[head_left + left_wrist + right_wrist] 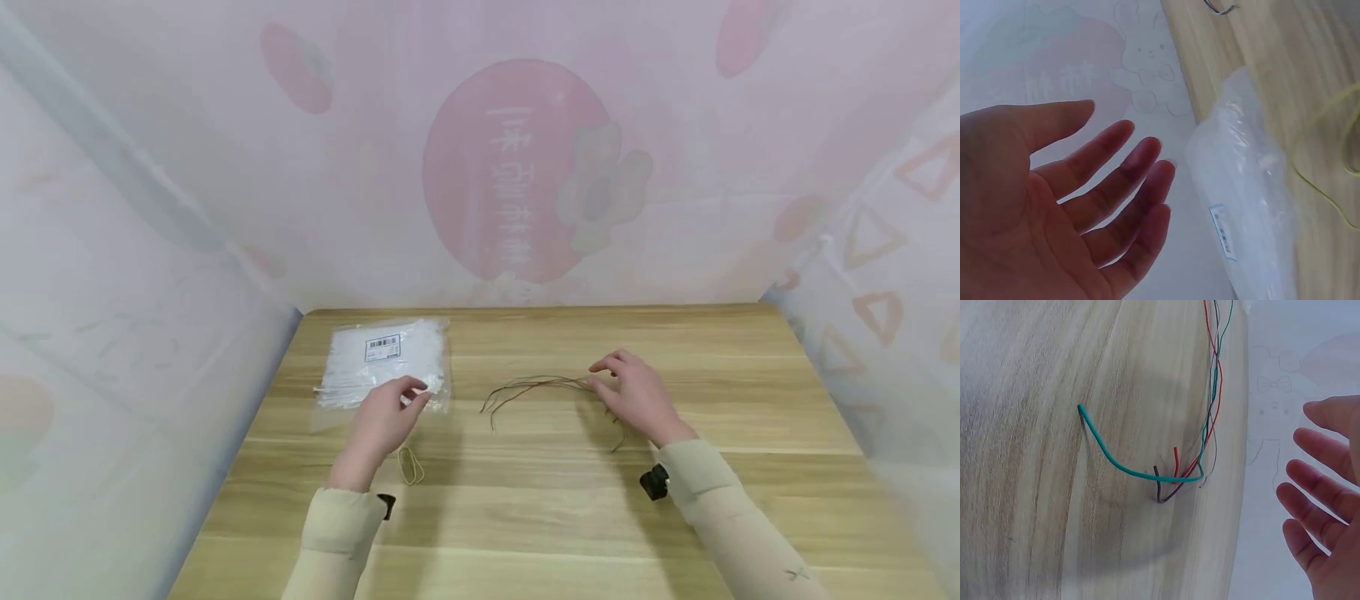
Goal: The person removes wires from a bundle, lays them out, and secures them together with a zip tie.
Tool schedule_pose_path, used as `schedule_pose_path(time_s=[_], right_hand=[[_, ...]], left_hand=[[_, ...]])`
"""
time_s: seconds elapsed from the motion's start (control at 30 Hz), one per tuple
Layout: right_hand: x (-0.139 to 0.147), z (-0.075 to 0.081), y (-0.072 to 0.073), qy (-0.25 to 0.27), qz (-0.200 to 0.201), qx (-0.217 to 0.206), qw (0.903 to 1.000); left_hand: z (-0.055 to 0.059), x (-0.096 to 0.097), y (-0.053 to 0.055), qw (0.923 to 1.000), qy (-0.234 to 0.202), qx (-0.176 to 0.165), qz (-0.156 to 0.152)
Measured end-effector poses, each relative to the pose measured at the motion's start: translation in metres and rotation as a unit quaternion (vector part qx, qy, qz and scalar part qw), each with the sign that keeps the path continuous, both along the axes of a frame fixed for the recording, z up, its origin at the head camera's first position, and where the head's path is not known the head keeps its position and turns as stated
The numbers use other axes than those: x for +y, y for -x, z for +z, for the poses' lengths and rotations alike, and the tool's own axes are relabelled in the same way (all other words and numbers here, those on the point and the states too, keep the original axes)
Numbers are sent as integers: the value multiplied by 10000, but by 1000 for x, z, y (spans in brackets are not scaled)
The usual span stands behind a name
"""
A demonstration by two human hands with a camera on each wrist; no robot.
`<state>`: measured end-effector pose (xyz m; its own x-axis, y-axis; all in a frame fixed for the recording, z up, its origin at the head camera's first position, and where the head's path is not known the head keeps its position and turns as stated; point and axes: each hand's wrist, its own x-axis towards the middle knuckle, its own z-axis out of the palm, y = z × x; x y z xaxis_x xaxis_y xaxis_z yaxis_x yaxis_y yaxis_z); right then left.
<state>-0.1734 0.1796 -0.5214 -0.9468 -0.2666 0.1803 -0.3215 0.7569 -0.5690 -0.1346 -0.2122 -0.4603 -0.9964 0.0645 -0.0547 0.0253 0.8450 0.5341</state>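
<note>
My left hand [384,421] hovers above the near edge of a clear plastic bag [345,354] packed with thin white strips, probably cable ties. Its fingers are relaxed and hold nothing, as the palm [1054,200] in the left wrist view confirms. Just below that hand, yellow rubber bands [410,467] lie on the table. Over the right end of a few thin wires [536,382] is my right hand [637,396]. In the right wrist view its loosely bent fingers [1313,487] stand apart from the wires. Red, dark and green wires [1107,453] show there with bent ends.
A wooden tabletop [525,517] carries everything. Pale printed sheets form a back wall [360,208] and two side walls around it. A barcode label [382,347] is on the bag. Small black devices [655,482] sit at both wrists.
</note>
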Motion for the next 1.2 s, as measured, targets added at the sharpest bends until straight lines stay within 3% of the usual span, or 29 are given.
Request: schedule_pose_path(time_s=[0.2,0.37,0.57,0.83,1.0,1.2], right_hand=[[-5,6,-8,39,57,-90,9999],[-8,8,-13,56,131,-190,9997],[-10,3,-16,25,130,-159,9998],[-11,-6,-16,142,263,-123,9995],[-10,-5,-17,182,291,-148,9993],[-11,-6,-15,96,293,-134,9994]], left_hand=[[-10,-16,-25,9995,265,-161,-52],[-26,-21,-42,9971,645,-407,57],[-44,-25,-51,9915,1028,-773,207],[-57,-23,-53,9891,1384,-512,10],[-59,-21,-51,9932,1069,-449,-118],[-56,-12,-45,9985,121,-499,-169]])
